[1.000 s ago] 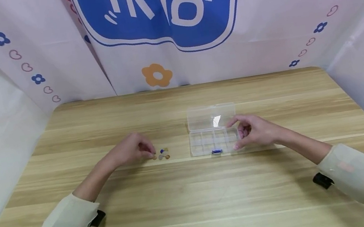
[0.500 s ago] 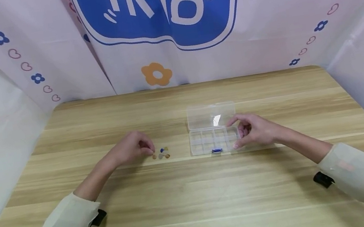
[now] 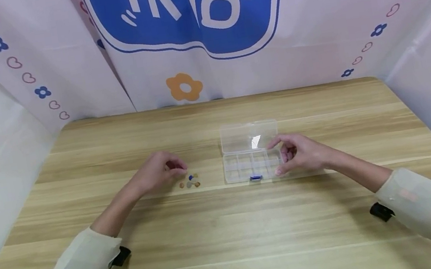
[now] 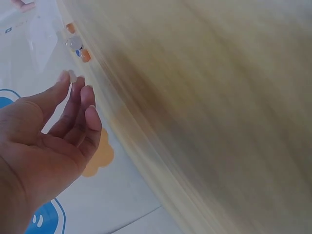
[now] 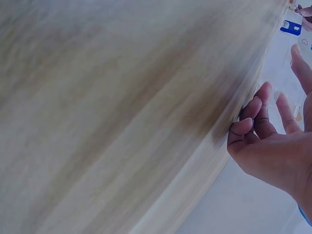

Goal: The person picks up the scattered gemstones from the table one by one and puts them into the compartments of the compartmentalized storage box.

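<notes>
My left hand (image 3: 162, 170) hovers just behind a small cluster of bead-like stones. Between its thumb and index tips, the left wrist view shows a small pale, translucent stone (image 4: 72, 76). On the table in front of it lie an orange stone (image 3: 181, 185), a clear stone (image 4: 74, 44), a blue stone (image 3: 190, 177) and another orange one beside them. To the right, a clear plastic compartment box (image 3: 247, 172) stands with its lid (image 3: 237, 138) raised at the back. My right hand (image 3: 301, 154) grips the box's right end, thumb at the front corner and index finger near the hinge.
The box has a blue latch (image 3: 256, 178) on its front edge. All of this is on a wood-grain table (image 3: 231, 235). Behind it hangs a white printed cloth (image 3: 273, 69), with white sheets at both sides.
My left hand has lifted a little and shifted right, away from the orange stone at the cluster's left, which now shows fully. The right hand and box keep their places.
</notes>
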Available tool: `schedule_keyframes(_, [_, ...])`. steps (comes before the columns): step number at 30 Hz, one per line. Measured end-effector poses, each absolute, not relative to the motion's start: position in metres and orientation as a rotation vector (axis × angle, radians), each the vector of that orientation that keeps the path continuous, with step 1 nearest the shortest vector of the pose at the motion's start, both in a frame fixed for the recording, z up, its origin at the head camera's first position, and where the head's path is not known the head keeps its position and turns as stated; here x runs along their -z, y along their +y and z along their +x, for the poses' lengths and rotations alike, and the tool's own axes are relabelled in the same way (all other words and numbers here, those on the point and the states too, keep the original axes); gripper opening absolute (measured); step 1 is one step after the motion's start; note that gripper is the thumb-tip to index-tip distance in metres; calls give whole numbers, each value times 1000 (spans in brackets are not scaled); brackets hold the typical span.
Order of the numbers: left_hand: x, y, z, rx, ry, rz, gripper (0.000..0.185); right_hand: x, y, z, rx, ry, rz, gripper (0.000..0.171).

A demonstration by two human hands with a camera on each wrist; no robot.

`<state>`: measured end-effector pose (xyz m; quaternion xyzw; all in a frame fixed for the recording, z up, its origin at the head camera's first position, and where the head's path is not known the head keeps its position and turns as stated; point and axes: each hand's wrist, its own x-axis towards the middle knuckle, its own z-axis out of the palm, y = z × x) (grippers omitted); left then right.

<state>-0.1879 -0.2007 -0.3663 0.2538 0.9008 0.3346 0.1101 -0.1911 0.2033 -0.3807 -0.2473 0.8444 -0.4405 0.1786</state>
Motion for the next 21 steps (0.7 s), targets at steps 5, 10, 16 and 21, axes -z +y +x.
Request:
schedule_keyframes(5, [364,-194,-189,-1016,2667,750,10,381,203,-191,1262,2374,-700,61])
schedule_keyframes(10, [362,-188,-190,-1076,2647,770,10,381,203,-191,1270,2366,-695,61])
schedule_keyframes(16, [360,-181,-190,-1161,2601,766,11,381,204,-191,1272,2366,-701,61])
schedule_keyframes(21, [361,-177,-190,-1178,2608,766,10,382,204,-191,1268,2368,-700,61])
